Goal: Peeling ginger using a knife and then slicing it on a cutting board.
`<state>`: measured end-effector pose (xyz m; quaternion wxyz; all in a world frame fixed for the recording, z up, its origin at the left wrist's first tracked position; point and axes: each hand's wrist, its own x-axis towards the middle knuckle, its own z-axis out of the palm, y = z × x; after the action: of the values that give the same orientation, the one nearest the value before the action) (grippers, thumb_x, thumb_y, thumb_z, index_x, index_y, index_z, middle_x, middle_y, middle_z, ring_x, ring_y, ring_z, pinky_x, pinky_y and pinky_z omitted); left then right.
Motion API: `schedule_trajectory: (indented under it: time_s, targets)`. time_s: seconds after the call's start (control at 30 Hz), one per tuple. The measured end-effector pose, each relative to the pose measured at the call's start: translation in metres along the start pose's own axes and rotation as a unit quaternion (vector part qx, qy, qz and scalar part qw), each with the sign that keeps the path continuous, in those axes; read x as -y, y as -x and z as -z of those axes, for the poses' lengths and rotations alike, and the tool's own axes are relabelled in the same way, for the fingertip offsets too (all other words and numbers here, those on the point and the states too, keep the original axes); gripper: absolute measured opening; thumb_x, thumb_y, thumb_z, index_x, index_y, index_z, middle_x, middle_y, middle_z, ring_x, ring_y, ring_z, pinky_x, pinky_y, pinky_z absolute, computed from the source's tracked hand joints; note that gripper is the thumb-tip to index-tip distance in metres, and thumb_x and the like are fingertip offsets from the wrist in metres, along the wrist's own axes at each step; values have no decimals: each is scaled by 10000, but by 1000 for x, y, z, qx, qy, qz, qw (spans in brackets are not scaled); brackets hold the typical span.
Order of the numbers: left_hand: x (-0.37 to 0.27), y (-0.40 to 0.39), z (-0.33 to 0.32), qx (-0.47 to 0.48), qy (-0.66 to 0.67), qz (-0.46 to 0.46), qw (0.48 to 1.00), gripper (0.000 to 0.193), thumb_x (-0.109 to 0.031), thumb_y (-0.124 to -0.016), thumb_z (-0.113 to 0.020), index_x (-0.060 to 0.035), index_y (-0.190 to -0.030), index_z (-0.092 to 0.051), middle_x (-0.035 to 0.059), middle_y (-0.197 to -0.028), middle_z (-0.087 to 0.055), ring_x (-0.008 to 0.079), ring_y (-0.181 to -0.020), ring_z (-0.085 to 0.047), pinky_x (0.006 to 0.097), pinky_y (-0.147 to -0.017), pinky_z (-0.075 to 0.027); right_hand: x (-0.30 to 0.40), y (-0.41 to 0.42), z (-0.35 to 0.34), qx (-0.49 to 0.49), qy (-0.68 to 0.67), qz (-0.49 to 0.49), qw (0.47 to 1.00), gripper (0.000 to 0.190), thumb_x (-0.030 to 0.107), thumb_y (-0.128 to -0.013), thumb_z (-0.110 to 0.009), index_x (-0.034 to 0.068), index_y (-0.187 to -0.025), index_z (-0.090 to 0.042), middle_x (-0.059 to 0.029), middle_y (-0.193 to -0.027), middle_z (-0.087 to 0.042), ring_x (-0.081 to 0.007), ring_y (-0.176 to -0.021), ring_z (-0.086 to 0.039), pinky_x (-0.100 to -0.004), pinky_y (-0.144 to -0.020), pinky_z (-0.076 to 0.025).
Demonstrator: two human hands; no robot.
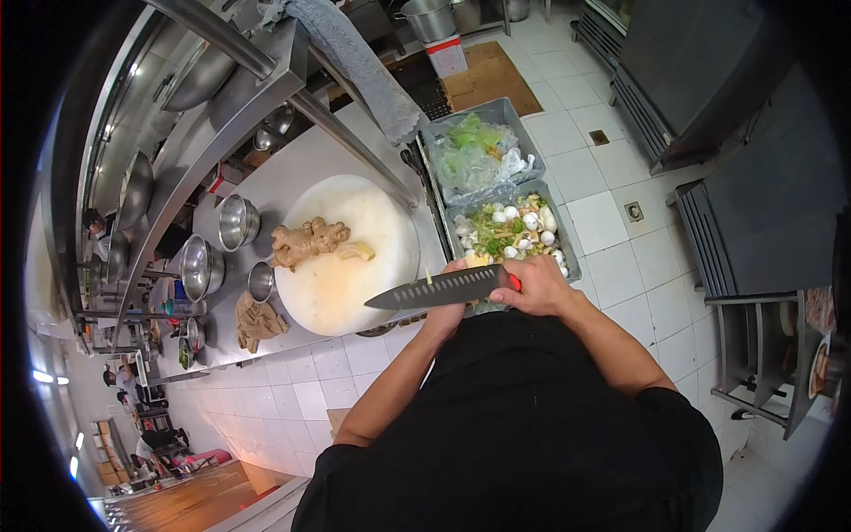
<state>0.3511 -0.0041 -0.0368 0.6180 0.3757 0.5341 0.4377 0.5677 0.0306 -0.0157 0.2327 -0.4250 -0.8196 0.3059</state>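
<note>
My right hand (535,284) grips the red handle of a chef's knife (439,287), its dark, dimpled blade pointing left. Behind the blade, my left hand (444,318) is partly hidden. At its fingertips shows a pale yellow piece of ginger (477,260), which it appears to hold. A thin pale strip (429,274) clings to the blade. Both hands are beside the near edge of a scrap bin (573,256) containing eggshells and vegetable trimmings. On the round white cutting board (339,292) rest a large unpeeled ginger root (309,241) and a smaller cut, yellowish piece (357,251).
Metal bowls (238,223) and a crumpled brown cloth (258,322) sit left of the board on the steel table (292,163). A shelf post (352,146) rises by the board's far side. Beyond the scraps stands a second bin (537,156) with plastic bags.
</note>
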Motion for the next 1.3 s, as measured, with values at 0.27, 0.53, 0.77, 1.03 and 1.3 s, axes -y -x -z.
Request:
schedule_trajectory:
  time_s: [0.27,0.53,0.77,1.03,1.3]
  targets:
    - [-26,7,-2,18,47,25,998,434,-387,-1086,-409,-19,-1095,-638,54,-904,-650,114,-769,-586,273,-659,-456,-55,14,-11,32,-85,-154,984,672,651,-938,-534,26,-698,-600,-213,-648,-593,-410,-659,-602,-492,-622,-456]
    - [-31,-11,-12,-18,168,104,980,400,-464,-1061,-483,-87,-1073,-613,29,-910,-643,124,-762,-601,289,-680,-491,2,12,-7,-35,-59,-69,995,585,641,-888,-625,76,-734,-624,-168,-652,-621,-384,-636,-635,-488,-630,-487]
    - [-16,-23,-10,21,374,178,910,364,-397,-1029,-580,-40,-1095,-568,119,-960,-637,240,-824,-647,397,-760,-583,30,10,0,-75,48,56,994,653,706,-781,-699,63,-746,-587,-121,-660,-601,-364,-630,-633,-459,-577,-496]
    - [-6,-21,-1,33,380,193,904,358,-391,-1062,-505,-44,-1128,-565,152,-1033,-659,264,-917,-680,431,-818,-590,31,8,2,-79,85,77,990,679,727,-773,-691,51,-793,-629,-126,-676,-640,-314,-643,-672,-435,-598,-534]
    - [-38,-8,-26,15,355,184,916,390,-406,-1091,-405,-54,-1107,-571,109,-967,-658,249,-900,-660,423,-865,-546,26,7,-1,-79,59,79,992,630,678,-744,-746,67,-764,-594,-109,-709,-623,-349,-676,-646,-457,-625,-509]
